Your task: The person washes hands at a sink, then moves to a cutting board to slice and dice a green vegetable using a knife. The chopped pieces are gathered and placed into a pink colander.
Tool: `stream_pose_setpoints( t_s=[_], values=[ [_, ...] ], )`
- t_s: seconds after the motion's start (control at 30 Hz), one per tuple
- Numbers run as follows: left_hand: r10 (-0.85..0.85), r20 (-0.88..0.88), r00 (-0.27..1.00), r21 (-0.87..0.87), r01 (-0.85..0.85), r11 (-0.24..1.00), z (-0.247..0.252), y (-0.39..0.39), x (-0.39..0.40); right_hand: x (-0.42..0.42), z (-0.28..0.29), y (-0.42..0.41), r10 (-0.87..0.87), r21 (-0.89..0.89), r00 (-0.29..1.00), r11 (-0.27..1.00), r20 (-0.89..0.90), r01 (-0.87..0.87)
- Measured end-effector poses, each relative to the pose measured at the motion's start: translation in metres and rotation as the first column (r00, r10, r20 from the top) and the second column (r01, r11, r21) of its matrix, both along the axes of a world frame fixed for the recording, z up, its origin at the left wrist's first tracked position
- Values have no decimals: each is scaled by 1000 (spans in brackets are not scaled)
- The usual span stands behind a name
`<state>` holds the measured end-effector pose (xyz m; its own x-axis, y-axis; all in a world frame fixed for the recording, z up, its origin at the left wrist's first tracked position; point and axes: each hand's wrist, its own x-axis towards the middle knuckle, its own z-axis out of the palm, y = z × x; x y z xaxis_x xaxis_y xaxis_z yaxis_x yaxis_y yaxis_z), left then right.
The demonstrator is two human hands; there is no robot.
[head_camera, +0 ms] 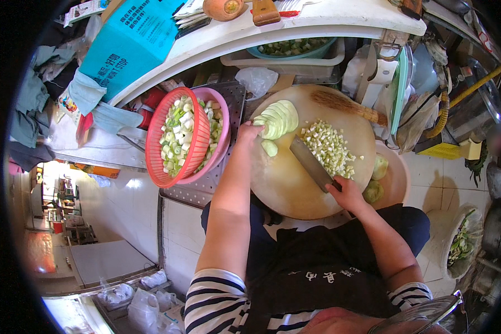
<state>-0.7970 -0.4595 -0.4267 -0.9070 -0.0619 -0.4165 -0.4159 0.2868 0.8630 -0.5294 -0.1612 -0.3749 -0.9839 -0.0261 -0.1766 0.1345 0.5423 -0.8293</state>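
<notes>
My right hand [347,193] grips the dark handle of a cleaver [311,163], whose wide blade lies aslant over a round, thick chopping block [284,183]. Along the blade's right side is a pile of pale green diced vegetable [327,150]. At the block's far left, my left hand [248,133] has its fingers on the near-left edge of a fanned stack of round vegetable slices [279,119]; its fingertips are partly hidden. One small cut piece [269,148] sits just below the stack.
A straw brush [342,106] rests on the block's far right. Left of the block, a red plastic colander [154,154] of chopped scallions leans in a pink basin [226,144]. A peach-coloured basin [402,175] with peeled vegetables is tucked under the block's right edge. A white counter [317,25] curves across beyond.
</notes>
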Motion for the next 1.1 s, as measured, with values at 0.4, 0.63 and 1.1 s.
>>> stream_pose_setpoints(
  t_s=[0.4, 0.63, 1.1],
  values=[
    [-143, -577, 804, -485, -196, 852, 19, 12, 35, 2, 1, -7, 33, -16, 997, 999, 63, -32],
    [70, -614, 786, -15, -100, 995, 65, 28, 105, 3, -5, -7, 10, 14, 1000, 1000, 19, -10],
    [-2, -518, 856, -282, -169, 944, -40, 98, 278, 32, 20, -25, 315, 420, 943, 875, -110, -243]
  ],
)
